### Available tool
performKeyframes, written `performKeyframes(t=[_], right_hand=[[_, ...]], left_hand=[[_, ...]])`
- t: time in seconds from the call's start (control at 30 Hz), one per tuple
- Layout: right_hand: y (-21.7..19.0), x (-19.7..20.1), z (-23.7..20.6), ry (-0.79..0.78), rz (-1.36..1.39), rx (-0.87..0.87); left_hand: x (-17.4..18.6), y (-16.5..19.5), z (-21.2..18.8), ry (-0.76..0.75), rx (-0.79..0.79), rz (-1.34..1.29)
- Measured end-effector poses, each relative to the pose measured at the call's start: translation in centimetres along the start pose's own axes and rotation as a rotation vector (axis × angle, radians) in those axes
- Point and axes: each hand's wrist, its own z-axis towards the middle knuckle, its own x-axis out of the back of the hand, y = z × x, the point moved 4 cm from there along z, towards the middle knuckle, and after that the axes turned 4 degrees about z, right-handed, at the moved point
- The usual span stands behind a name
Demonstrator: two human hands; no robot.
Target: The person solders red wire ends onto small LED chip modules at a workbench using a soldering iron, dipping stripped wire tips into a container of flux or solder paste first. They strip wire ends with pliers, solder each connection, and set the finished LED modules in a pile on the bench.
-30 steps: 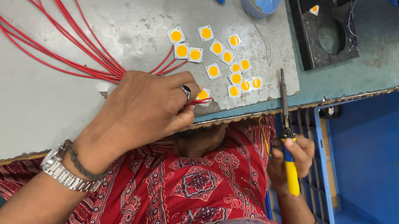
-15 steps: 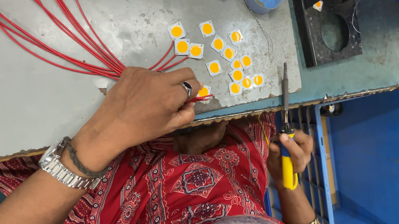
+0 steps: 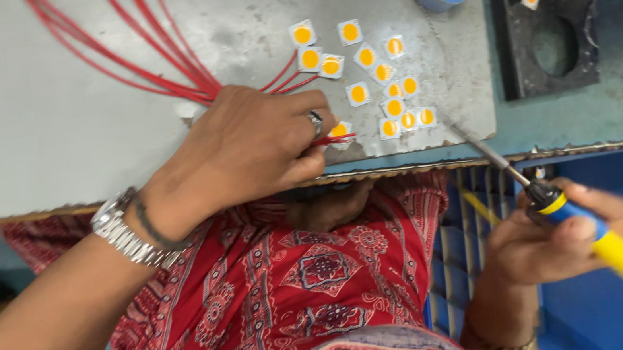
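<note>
A small square chip with an orange centre (image 3: 338, 130) is pinned at the near edge of the counter (image 3: 39, 114) by the left hand (image 3: 244, 148), whose fingers are closed on a red wire (image 3: 333, 140) laid against it. A soldering iron (image 3: 574, 217) is gripped in the closed right hand (image 3: 548, 236) (its tip just off the counter's near right corner). Judging by the loose chips (image 3: 387, 81), most are left unwired.

I am sitting at a scratched grey metal worktop (image 3: 39, 114) that is catching soft, even light. A teal bench surface (image 3: 600, 113) is lying beyond its right edge, and a blue slatted metal frame (image 3: 451, 261) is standing below it.
</note>
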Motion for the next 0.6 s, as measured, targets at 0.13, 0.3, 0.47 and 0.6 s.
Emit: performKeyframes(t=[0.13, 0.3, 0.47, 0.6], right_hand=[[-1.5, -4.1, 2.5, -0.207, 0.076, -0.039], [-3.0, -7.9, 2.7, -0.404, 0.044, -0.146], [-3.1, -9.3, 3.1, -0.459, 0.041, -0.146], [-3.2, -9.5, 3.2, -0.477, 0.038, -0.157]], left_hand=[[0.1, -0.1, -0.2, 0.028, -0.04, -0.008], [-0.2, -0.2, -0.2, 0.038, -0.058, 0.019], [-0.5, -0.3, -0.1, 0.032, -0.066, 0.044], [-0.5, -0.3, -0.1, 0.046, -0.064, 0.044]])
